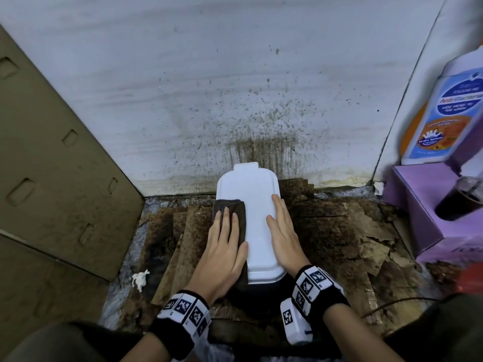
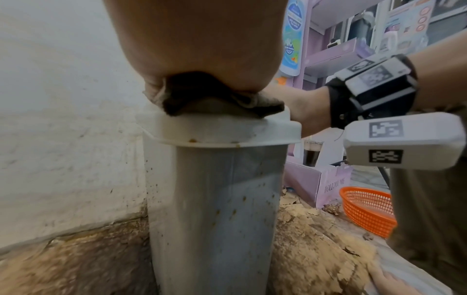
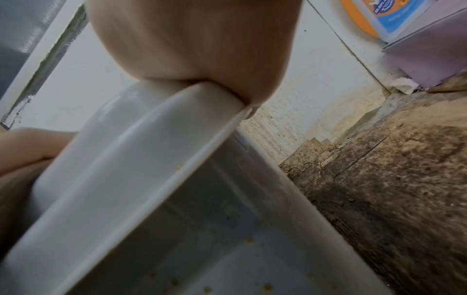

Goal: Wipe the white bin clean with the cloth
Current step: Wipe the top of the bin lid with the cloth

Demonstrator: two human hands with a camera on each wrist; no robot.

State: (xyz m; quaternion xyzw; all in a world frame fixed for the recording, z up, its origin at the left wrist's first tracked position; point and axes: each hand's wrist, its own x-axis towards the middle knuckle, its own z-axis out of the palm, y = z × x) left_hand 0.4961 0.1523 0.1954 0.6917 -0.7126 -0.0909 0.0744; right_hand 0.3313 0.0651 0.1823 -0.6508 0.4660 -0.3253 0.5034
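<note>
The white bin [image 1: 254, 220] stands against the stained wall, lid closed and seen from above. Its tall body [image 2: 217, 209] carries small brown spots. A dark brown cloth [image 1: 231, 209] lies over the lid's left edge. My left hand [image 1: 224, 246] lies flat on the cloth with straight fingers, pressing it onto the lid. In the left wrist view the cloth [image 2: 222, 101] bunches between palm and lid. My right hand [image 1: 283, 231] rests flat along the lid's right edge, fingers straight. In the right wrist view the palm [image 3: 192, 46] sits on the lid's rim [image 3: 141, 139].
Dirty cardboard sheets [image 1: 334, 231] cover the floor around the bin. A brown panel [image 1: 52, 165] leans on the left. On the right stand purple boxes [image 1: 431, 220], a dark drink cup [image 1: 462, 202] and a wash bottle [image 1: 449, 111]. An orange basket [image 2: 366, 209] lies lower right.
</note>
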